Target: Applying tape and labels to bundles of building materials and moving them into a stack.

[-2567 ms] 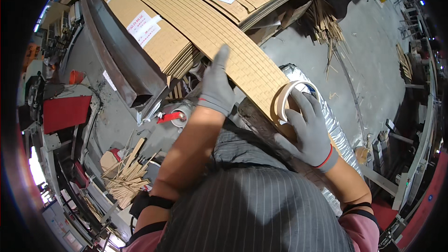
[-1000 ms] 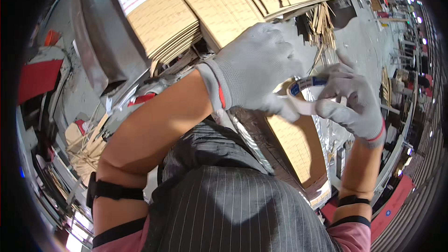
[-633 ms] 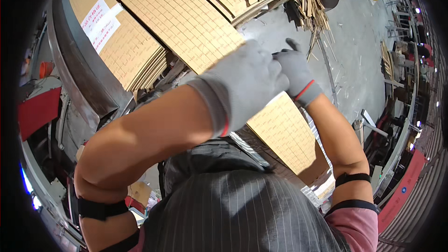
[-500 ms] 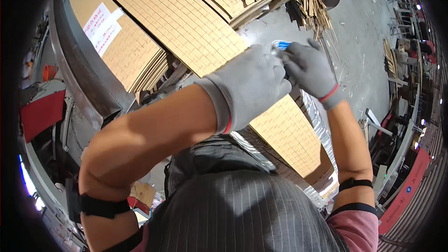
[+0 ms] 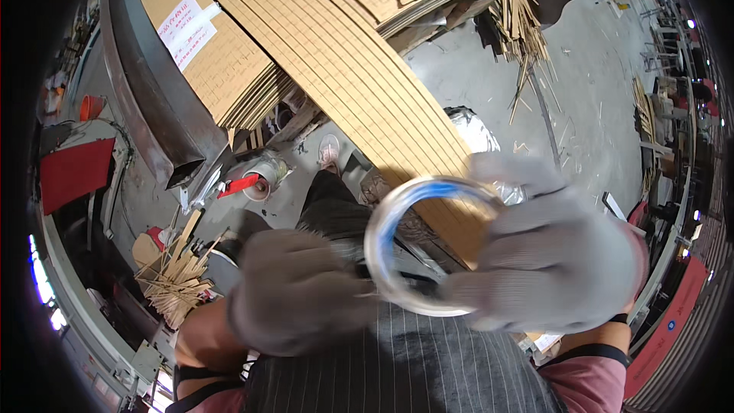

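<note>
A roll of clear tape with a blue inner core (image 5: 379,248) is up close in front of my chest. My right hand (image 5: 554,256), in a grey knit glove, grips the roll by its right side, thumb below and fingers above. My left hand (image 5: 298,294), gloved too and blurred by motion, is closed, its fingertips at the roll's lower left edge. Whatever those fingertips hold, if anything, cannot be made out. Beneath the roll runs a long stack of tan grooved boards (image 5: 336,69), partly covered by the roll and my right hand.
More tan boards (image 5: 229,88) with a white paper label lie at the left, beside a dark curved metal beam (image 5: 141,99). Thin wooden strips (image 5: 516,23) lean at the far right; others (image 5: 172,283) are heaped at lower left. A bin with a red object (image 5: 264,183) stands near my foot.
Both hands have come back from over the boards toward my chest and moved apart, the left going left. The tape roll, mostly hidden before, now shows plainly in my right hand.
</note>
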